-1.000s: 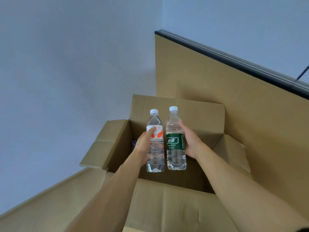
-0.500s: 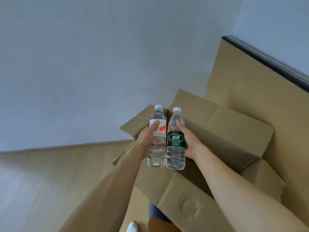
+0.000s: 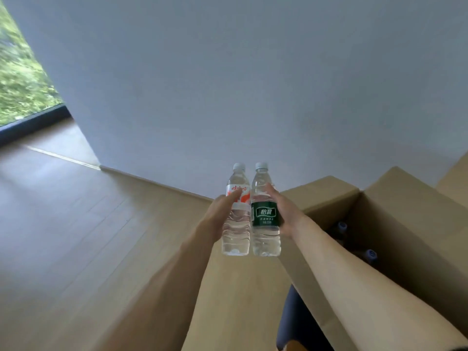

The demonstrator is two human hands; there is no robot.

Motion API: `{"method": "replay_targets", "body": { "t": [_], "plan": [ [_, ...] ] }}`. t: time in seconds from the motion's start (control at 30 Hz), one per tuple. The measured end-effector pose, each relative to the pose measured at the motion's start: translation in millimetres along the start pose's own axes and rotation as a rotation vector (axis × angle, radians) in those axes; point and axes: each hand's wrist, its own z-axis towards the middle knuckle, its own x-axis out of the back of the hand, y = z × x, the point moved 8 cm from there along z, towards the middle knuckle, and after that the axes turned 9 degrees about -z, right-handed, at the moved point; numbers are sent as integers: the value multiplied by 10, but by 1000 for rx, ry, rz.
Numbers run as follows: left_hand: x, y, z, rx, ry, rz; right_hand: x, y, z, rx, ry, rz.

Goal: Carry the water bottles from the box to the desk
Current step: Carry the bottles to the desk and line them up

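1. Left hand [image 3: 220,214] grips the red-label bottle [image 3: 236,219]; right hand [image 3: 285,214] grips the green-label bottle [image 3: 266,219].
2. Both bottles are upright, side by side, raised over the floor [image 3: 83,224].
3. Open box [image 3: 395,198] at right holds more bottles [image 3: 370,255].

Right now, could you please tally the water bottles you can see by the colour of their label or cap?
Clear plastic bottle with a red and white label, in the left hand: 1
Clear plastic bottle with a dark green label, in the right hand: 1
Blue-capped bottles in the brown cardboard box: 2 visible
Total: 4
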Motion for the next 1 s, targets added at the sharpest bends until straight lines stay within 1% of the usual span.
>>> {"method": "replay_targets", "body": {
  "t": [0.23,0.4,0.57,0.77,0.87,1.0],
  "plan": [
    [1506,324,-255,-23,140,-139,-1468,187,643,-41,-174,-146],
    [2402,576,-480,-74,141,-250,-2468,361,1101,-65,-310,-213],
    [3203,849,-745,-149,214,-298,-3367,458,1395,-51,-461,-270],
    [4059,1079,-980,-221,384,-301,-4247,629,1634,-100,-575,-295],
    [4479,1150,-1067,-269,505,-278,-4616,680,1781,-94,-617,-346],
    [5017,1194,-1145,-301,661,-326,-5079,811,2090,-159,-651,-417]
  ]
}}
